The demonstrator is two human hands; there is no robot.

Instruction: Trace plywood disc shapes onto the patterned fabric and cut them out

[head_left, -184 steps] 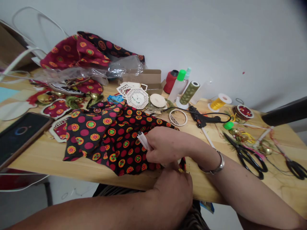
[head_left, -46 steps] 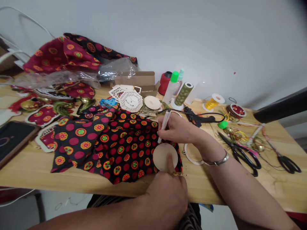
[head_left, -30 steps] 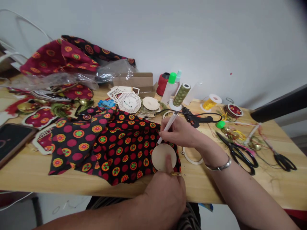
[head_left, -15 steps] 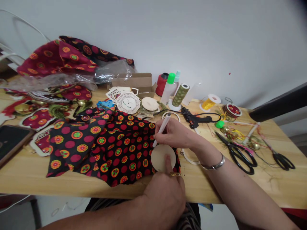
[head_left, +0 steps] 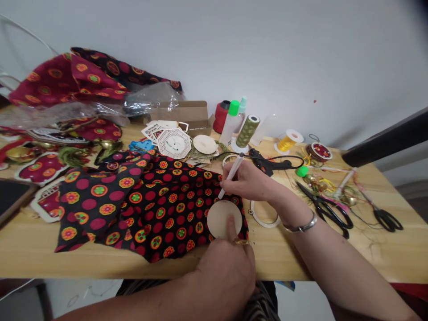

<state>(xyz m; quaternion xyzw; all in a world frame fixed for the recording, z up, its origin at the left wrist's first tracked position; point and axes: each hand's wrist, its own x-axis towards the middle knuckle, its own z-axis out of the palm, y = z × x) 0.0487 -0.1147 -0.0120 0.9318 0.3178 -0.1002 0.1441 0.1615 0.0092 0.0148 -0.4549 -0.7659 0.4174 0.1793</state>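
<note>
A thin, pale round disc (head_left: 220, 219) lies flat on black fabric (head_left: 167, 209) patterned with red dots and orange-and-green flowers. The index finger of my left hand (head_left: 230, 263) is stretched down onto the disc, holding it against the cloth near its right edge. The other fingers of that hand are curled, partly hidden from above. In my right hand (head_left: 245, 178) is a slim white marker pen (head_left: 232, 174), pinched between thumb and fingers. Its tip points down at the fabric just beyond the disc's far rim.
Wooden ring frames (head_left: 265, 215), a black glue gun (head_left: 267, 164) and black scissors (head_left: 326, 207) lie to the right. Behind stand a green thread spool (head_left: 247, 133) and a green-capped bottle (head_left: 230, 125). Octagonal cutouts (head_left: 174, 142) sit at the back; a phone (head_left: 13, 198) is left.
The pen tip has moved slightly right along the disc's far rim. My left finger stays pressed on the disc. The whole view has shifted a little.
</note>
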